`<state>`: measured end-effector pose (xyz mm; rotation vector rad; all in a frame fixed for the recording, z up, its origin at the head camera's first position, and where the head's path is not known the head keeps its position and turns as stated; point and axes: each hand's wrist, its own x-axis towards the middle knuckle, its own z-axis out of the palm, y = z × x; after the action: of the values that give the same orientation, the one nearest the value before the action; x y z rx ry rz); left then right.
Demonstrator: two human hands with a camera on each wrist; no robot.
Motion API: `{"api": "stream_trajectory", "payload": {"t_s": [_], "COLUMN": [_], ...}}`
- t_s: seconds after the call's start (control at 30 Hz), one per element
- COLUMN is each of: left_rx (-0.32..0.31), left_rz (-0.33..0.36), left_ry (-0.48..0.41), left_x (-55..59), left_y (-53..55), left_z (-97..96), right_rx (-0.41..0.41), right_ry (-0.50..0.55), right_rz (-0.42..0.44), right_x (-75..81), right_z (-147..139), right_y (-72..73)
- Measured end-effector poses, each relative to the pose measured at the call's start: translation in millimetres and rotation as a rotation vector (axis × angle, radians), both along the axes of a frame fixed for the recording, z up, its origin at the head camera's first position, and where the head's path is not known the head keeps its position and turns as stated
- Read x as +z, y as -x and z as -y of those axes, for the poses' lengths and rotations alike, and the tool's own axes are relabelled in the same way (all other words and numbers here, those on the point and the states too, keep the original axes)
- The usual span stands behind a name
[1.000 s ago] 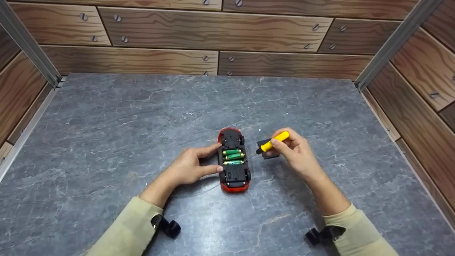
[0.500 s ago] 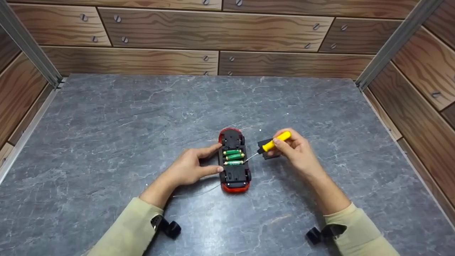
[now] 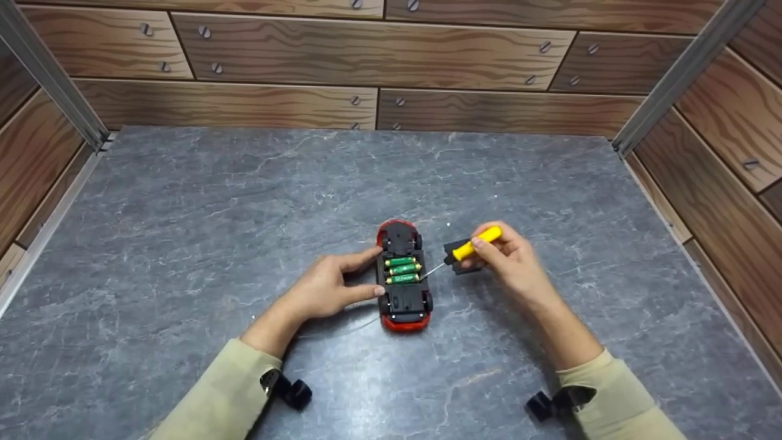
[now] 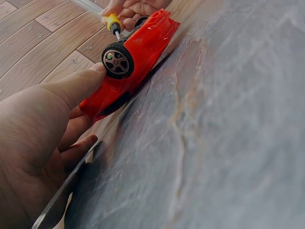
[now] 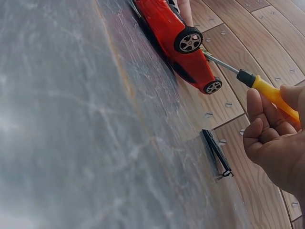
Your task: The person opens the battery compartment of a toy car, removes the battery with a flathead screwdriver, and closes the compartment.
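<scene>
Upside down, the glossy red toy car [image 3: 402, 299] lies on the marbled grey table [image 3: 244, 201], well in from its far edge. The left hand [image 3: 324, 286] spreads thumb and forefinger wide against its side. The right hand [image 3: 513, 260] pinches a smooth yellow screwdriver [image 3: 464, 251], its slim metal tip by three cylindrical green batteries [image 3: 403, 269]; an angular black piece [image 5: 215, 151] lies nearby.
</scene>
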<state>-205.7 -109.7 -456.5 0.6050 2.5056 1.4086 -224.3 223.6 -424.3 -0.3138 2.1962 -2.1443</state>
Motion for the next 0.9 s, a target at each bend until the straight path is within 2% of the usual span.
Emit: {"api": "stream_trajectory", "payload": {"t_s": [0.47, 0.63, 0.9], "left_rx": [0.001, 0.003, 0.010], "left_rz": [-0.001, 0.012, 0.016], "left_ry": [0.000, -0.002, -0.006], "left_x": [-0.5, 1.0, 1.0], "left_y": [0.8, 0.1, -1.1], "left_z": [0.4, 0.9, 0.1], "right_rx": [0.000, 0.007, -0.010], "right_ry": [-0.015, -0.027, -0.160], "right_rz": [0.014, -0.013, -0.056], "right_x": [1.7, 3.2, 7.6], "right_z": [-1, -2, -11], "right_y": [-0.1, 0.8, 1.8]}}
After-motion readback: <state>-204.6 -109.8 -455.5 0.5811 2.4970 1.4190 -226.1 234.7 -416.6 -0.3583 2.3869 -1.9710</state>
